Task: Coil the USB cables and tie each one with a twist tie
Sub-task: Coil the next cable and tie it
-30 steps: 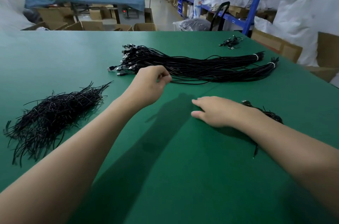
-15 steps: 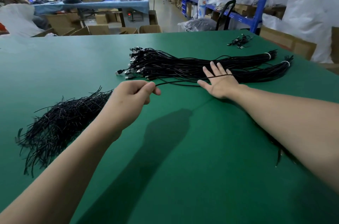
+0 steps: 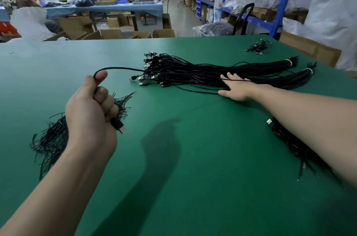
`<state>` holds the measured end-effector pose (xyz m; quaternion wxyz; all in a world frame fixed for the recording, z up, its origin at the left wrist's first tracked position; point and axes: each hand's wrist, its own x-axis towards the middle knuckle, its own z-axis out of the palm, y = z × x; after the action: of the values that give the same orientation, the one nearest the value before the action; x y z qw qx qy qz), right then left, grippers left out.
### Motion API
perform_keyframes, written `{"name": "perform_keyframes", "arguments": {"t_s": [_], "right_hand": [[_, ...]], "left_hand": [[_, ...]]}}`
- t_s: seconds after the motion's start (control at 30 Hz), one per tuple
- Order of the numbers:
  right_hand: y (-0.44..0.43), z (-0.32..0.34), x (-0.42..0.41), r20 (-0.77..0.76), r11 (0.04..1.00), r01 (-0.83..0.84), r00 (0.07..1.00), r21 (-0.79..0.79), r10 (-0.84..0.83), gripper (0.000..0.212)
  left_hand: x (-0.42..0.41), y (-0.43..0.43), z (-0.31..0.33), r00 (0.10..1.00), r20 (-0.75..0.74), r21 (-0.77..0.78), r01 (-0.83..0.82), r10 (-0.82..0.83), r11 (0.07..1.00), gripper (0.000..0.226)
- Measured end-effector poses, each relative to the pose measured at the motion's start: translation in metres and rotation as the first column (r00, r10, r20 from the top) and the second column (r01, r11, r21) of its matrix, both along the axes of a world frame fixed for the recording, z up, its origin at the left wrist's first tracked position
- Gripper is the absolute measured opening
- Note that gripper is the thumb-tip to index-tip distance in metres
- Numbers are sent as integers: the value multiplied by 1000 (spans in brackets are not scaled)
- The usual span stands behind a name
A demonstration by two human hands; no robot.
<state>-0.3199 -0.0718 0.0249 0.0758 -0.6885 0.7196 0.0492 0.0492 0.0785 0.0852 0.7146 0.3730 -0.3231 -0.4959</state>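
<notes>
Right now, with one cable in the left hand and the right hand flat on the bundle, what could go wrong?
1. The cable gripped by the left hand runs into the tangled plug ends of the bundle; pulling may snag and drag neighbours.
2. A strand lies across the fingers of the right hand and could catch.

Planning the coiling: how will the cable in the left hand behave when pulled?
Probably floppy: the cable curves in an arc from the left hand. Likely light, one fist holds it. It may snag where it enters the bundle.
</notes>
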Motion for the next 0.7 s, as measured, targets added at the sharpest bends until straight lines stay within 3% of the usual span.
{"name": "perform_keyframes", "arguments": {"t_s": [0.17,0.27,0.37,0.47,0.6,0.67,0.7], "right_hand": [[13,18,-19,108,999,-33,994,-24,36,74],[24,22,-24,29,998,-28,999,57,27,73],[42,34,3,-32,990,-122,992,71,125,70],[75,48,55,-1,943,-285,957,173,290,60],[127,58,109,188,868,-423,904,259,384,54],[151,59,119,412,873,-426,858,237,307,51],[163,59,122,576,866,-430,787,254,221,51]], "left_hand": [[13,21,15,994,-44,-65,-99,97,993,27],[30,27,30,992,-69,-130,-117,109,985,25],[18,37,24,992,100,-111,82,-71,990,22],[-11,48,7,936,219,-20,286,-275,958,22],[-36,58,-7,859,257,35,449,-442,893,17],[-43,63,-13,832,286,24,491,-476,871,16],[-46,65,-16,821,322,26,491,-472,871,16]]}}
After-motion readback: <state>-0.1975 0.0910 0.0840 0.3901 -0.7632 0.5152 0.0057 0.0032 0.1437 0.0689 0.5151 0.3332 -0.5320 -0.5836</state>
